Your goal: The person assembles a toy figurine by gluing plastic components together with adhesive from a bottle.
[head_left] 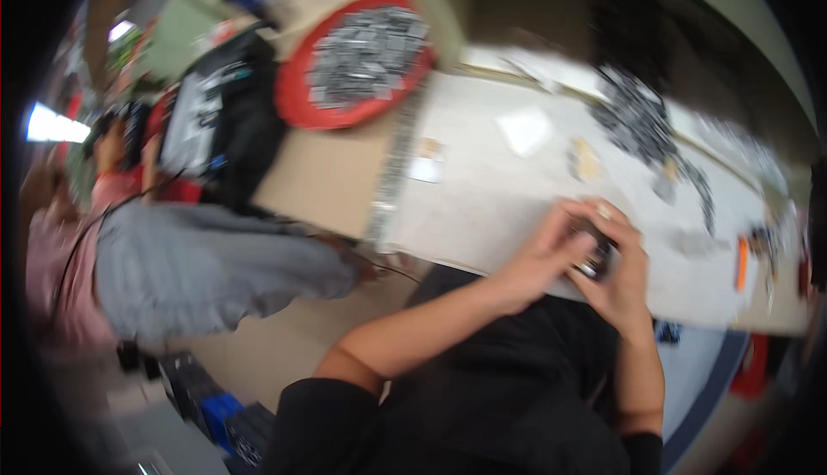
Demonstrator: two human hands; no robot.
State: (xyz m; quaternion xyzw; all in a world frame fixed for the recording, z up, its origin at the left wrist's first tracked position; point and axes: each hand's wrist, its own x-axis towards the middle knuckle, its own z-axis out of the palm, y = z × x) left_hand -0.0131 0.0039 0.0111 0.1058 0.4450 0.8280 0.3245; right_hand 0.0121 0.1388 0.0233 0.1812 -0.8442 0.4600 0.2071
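Observation:
Over the near edge of a white worktop point(482, 208), my two hands come together around a small dark object point(598, 253) with a shiny spot; blur and fingers hide its kind. My left hand point(551, 249) closes on it from the left, fingers curled over the top. Around its right side wraps my right hand point(626, 273), thumb pointing up toward the left hand. Just beyond them on the worktop lie a small yellowish piece point(585, 160) and a white sheet point(525, 131). A heap of small dark grey pieces point(633, 122) spreads farther back.
At the far left, a red tray point(295, 100) holds many small grey pieces. A small white card point(425, 167) lies near the worktop's left end. An orange tool point(742, 264) rests at the right. A person in grey trousers point(207, 268) is at the left, near a black bag-like thing point(250, 113).

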